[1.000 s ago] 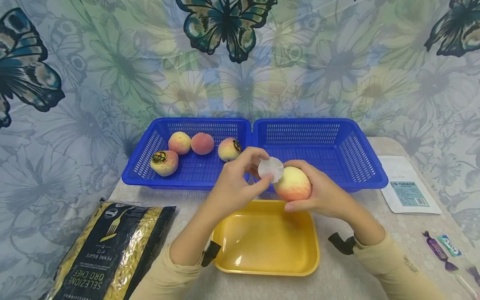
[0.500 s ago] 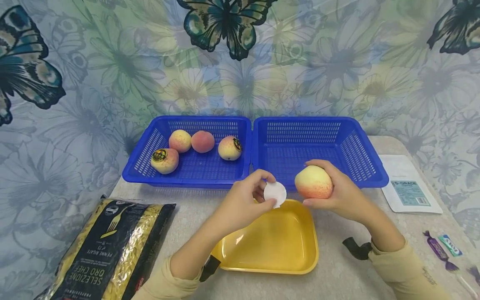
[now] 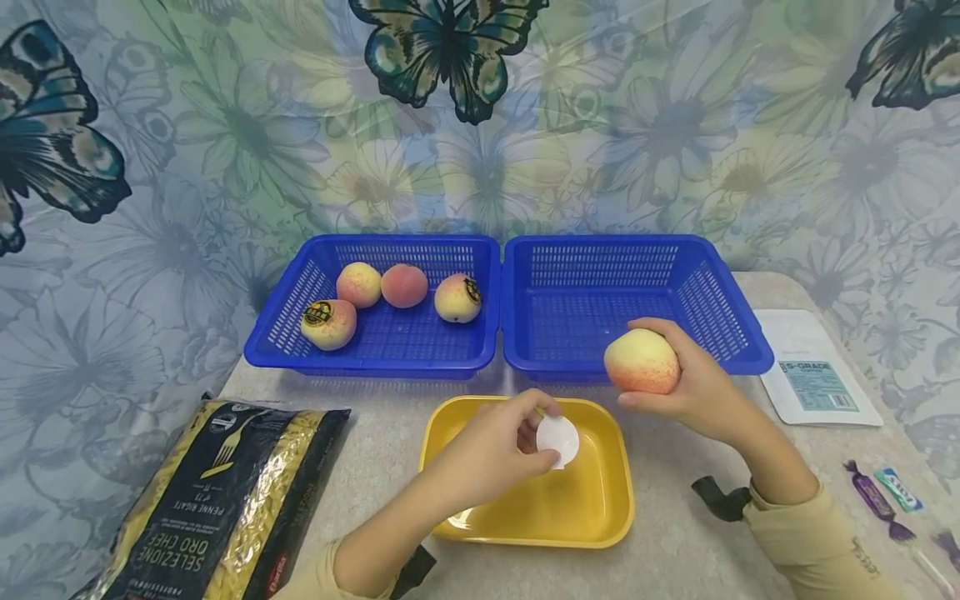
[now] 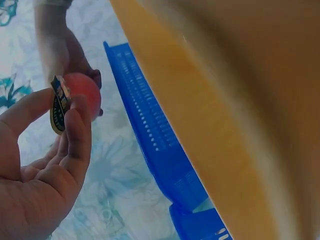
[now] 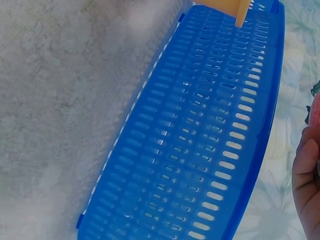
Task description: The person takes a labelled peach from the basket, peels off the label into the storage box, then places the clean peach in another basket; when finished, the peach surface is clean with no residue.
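Note:
A round sticker (image 3: 557,441) is pinched between the thumb and fingers of my left hand (image 3: 498,446), over the yellow tray (image 3: 525,533). Its white back shows in the head view, while the left wrist view shows the black and gold printed face of the sticker (image 4: 59,105). My right hand (image 3: 693,387) grips a yellow and red peach (image 3: 642,361) in front of the right blue basket (image 3: 592,367). No sticker shows on the peach's visible side. In the right wrist view only some fingers (image 5: 306,165) and a bit of the peach appear at the right edge.
Several peaches (image 3: 405,286) lie in the left blue basket (image 3: 375,362), two with black and gold stickers showing. A bag of penne (image 3: 225,500) lies at front left. A white pouch (image 3: 817,367) and wrapped candies (image 3: 877,500) are on the right.
The hands have moved apart. My left hand has come down and toward me over the tray with the sticker, uncovering the peach behind it. My right hand has shifted right with its peach.

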The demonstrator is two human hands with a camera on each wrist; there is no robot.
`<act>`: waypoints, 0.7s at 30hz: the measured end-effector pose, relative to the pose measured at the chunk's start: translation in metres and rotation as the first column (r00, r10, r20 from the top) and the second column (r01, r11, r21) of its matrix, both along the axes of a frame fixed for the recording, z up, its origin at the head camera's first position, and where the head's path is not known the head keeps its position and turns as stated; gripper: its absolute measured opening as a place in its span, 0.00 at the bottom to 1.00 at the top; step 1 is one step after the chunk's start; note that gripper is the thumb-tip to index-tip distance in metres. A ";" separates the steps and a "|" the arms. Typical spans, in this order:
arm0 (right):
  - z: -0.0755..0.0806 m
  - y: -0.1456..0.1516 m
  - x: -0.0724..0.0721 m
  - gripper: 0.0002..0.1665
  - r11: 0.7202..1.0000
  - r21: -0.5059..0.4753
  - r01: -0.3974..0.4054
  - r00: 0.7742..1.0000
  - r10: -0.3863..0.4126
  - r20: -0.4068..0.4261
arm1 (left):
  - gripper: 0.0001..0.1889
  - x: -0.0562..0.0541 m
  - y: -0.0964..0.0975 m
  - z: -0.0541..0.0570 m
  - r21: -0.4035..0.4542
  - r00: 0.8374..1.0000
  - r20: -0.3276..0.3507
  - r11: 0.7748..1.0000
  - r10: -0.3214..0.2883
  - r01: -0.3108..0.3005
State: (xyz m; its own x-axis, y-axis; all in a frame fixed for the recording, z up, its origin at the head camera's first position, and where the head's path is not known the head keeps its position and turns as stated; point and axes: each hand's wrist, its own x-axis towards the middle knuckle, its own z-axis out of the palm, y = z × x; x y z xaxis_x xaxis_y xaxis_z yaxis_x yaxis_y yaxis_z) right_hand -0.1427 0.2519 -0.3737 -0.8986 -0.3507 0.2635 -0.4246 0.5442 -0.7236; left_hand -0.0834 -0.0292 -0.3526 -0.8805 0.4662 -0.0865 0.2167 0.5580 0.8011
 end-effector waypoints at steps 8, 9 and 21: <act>-0.005 0.008 0.002 0.48 1.000 -0.012 0.028 1.000 -0.028 -0.002 | 0.19 0.010 0.006 -0.016 -0.015 1.000 0.010 1.000 0.018 -0.018; -0.005 0.009 0.002 0.48 0.999 -0.016 0.033 0.999 -0.033 -0.004 | 0.19 0.010 0.007 -0.019 -0.019 1.000 0.007 1.000 0.016 -0.016; -0.008 0.017 0.002 0.47 0.997 -0.026 0.073 0.995 -0.071 0.065 | 0.20 0.004 0.028 -0.065 -0.147 0.998 -0.031 0.988 0.046 -0.050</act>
State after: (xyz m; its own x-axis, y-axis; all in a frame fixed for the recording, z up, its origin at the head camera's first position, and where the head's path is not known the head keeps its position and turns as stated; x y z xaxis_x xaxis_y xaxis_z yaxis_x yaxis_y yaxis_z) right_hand -0.1404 0.2692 -0.3812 -0.9365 -0.2781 0.2136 -0.3376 0.5508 -0.7633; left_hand -0.0796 -0.0011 -0.4172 -0.9043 0.4075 -0.1272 0.2077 0.6802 0.7030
